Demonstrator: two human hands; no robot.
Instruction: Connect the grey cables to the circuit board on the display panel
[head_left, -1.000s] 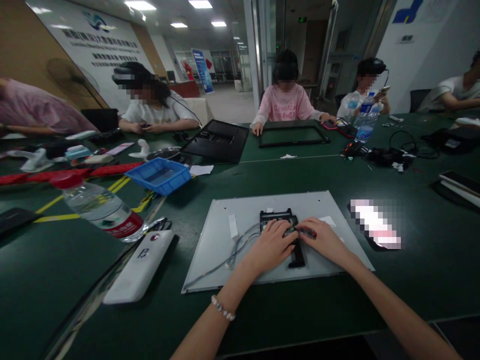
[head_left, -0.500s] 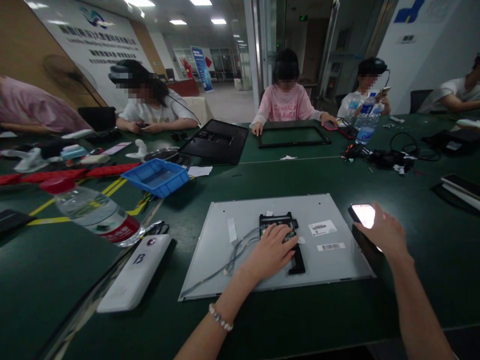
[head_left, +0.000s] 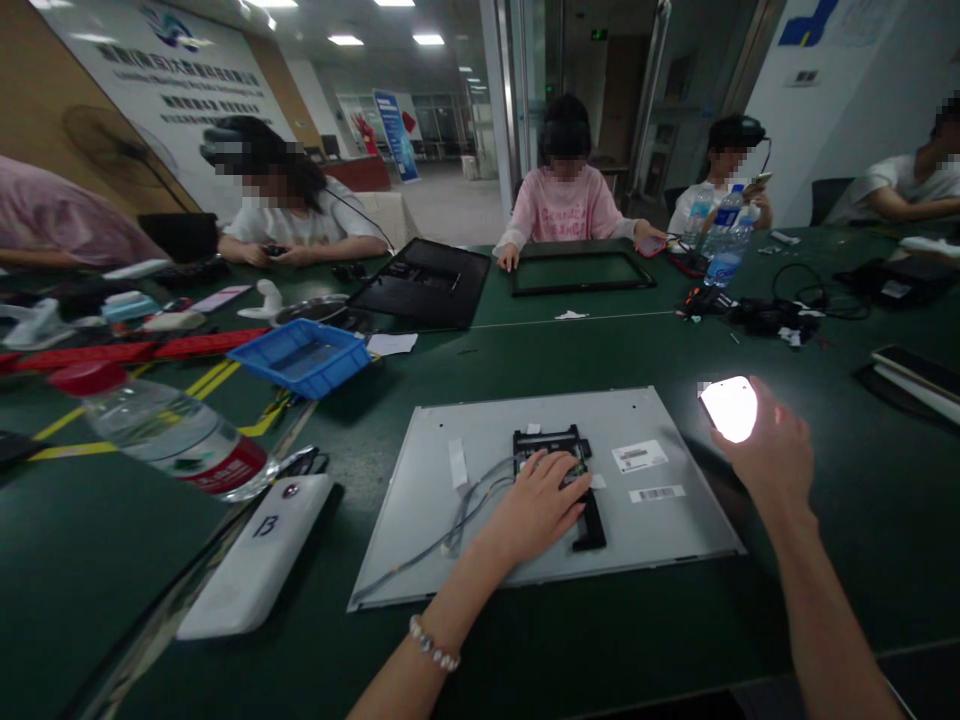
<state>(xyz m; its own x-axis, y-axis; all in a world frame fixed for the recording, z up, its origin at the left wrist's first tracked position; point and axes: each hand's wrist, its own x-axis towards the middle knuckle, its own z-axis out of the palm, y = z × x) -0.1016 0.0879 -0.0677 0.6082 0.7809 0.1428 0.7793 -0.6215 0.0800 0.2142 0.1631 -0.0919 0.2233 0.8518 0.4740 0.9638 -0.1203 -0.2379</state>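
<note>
My right hand (head_left: 775, 445) grips a smartphone (head_left: 730, 408) by its side, beyond the right edge of the panel. The phone's screen glows bright white, and the fingers behind it are partly hidden. Before me lies a flat grey display panel (head_left: 450, 535), its back facing up. On its middle sits a black plastic bracket (head_left: 589, 525) with a circuit board partly in sight. My left hand (head_left: 541, 505) lies over this bracket, fingers stretched and slightly apart, covering part of it. Thin grey cables (head_left: 435, 545) run from the bracket to the panel's near left corner.
Left of the panel lie a white power bank (head_left: 255, 560) and a tilted water bottle (head_left: 161, 430). A blue tray (head_left: 300, 372), a black monitor cover (head_left: 424, 283) and a black frame (head_left: 581, 290) are farther back. Several people sit around the green table (head_left: 637, 640).
My right hand has raised the phone from near the tabletop and tilted its bright screen towards me. My left hand stays on the bracket. The view has shifted slightly.
</note>
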